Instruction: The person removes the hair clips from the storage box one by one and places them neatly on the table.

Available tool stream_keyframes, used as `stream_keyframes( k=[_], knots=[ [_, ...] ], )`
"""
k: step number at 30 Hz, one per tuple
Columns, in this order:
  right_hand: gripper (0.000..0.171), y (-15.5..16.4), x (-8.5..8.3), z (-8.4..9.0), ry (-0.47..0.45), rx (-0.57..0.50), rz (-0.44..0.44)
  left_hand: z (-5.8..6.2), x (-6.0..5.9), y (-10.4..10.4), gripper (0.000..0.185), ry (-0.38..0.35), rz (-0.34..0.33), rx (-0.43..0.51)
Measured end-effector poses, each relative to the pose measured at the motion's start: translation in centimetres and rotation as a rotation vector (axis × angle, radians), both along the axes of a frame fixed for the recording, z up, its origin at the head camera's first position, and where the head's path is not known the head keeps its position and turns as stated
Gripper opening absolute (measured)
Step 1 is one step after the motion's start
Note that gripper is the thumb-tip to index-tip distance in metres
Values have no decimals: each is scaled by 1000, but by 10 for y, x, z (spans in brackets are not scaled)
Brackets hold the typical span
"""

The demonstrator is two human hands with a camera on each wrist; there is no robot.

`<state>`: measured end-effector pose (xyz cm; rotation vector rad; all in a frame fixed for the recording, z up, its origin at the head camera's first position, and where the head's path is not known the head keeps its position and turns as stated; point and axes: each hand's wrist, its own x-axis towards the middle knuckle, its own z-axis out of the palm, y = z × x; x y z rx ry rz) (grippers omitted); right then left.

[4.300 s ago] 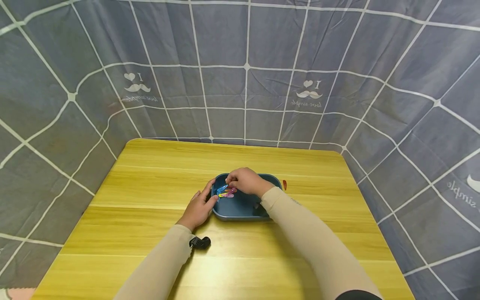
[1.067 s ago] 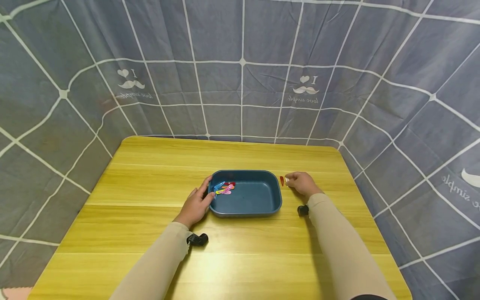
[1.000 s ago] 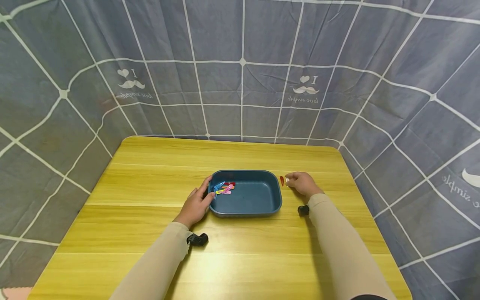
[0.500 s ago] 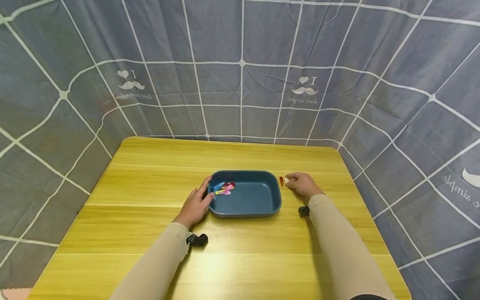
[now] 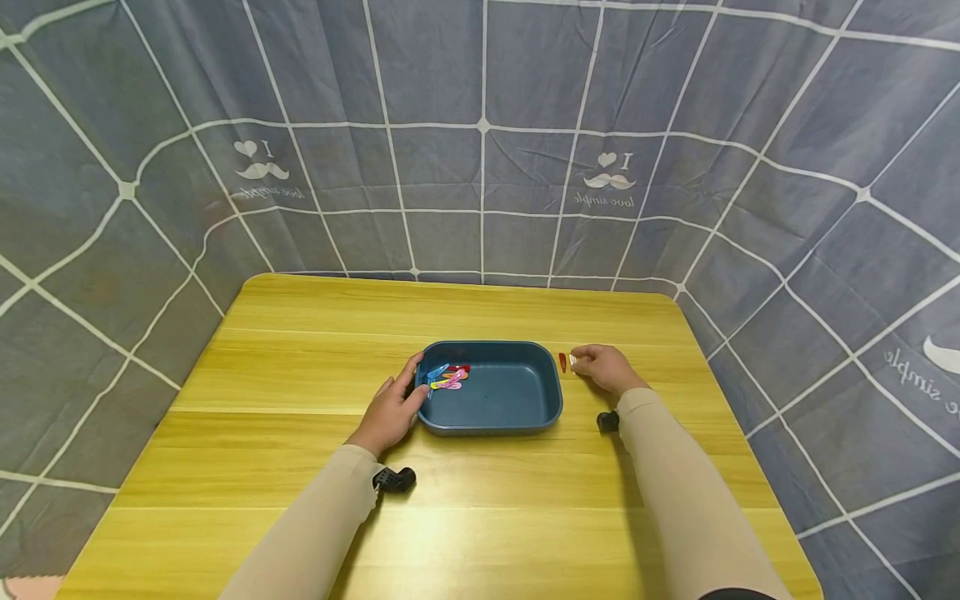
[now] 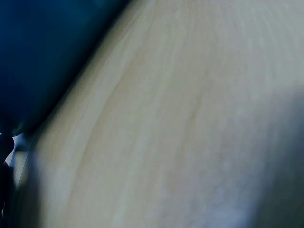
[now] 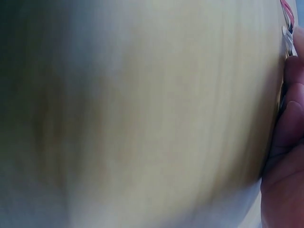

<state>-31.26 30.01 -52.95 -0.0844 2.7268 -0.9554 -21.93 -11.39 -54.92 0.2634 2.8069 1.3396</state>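
Head view suggests you are at the pick-up step: the fingers of your right hand (image 5: 603, 367) appear to pinch a white hair clip (image 5: 573, 360) at the tabletop (image 5: 315, 358), just beside a red hair clip (image 5: 562, 362) and right of the blue tray (image 5: 517, 392). Your left hand (image 5: 388, 412) grips the tray's left end. Next probably calls for a clean lift over the rim, leaving the red one undisturbed. Small and pale, the white clip is mostly hidden; multicoloured hair clips (image 5: 453, 379) lie jumbled inside the tray's left end.
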Motion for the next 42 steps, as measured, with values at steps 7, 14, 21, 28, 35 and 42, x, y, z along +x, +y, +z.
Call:
stream_keyframes(
  k=[7,14,21,28,35,42],
  knots=[
    [35,0,-1,1,-17,-7,-13,-1,-1,0,55,-1,2,5],
    [36,0,-1,-2,-11,-6,-20,-1,-1,0,55,3,0,11],
    [38,7,-1,-4,50,-14,16,3,2,2,56,-11,-8,18],
    [39,8,0,15,80,-42,-22,3,2,4,55,-47,6,38],
    [43,-13,-7,51,134,-13,39,2,3,2,55,-47,15,17],
    [44,-57,-4,81,123,-27,172,3,2,1,55,-38,10,21]
  ],
)
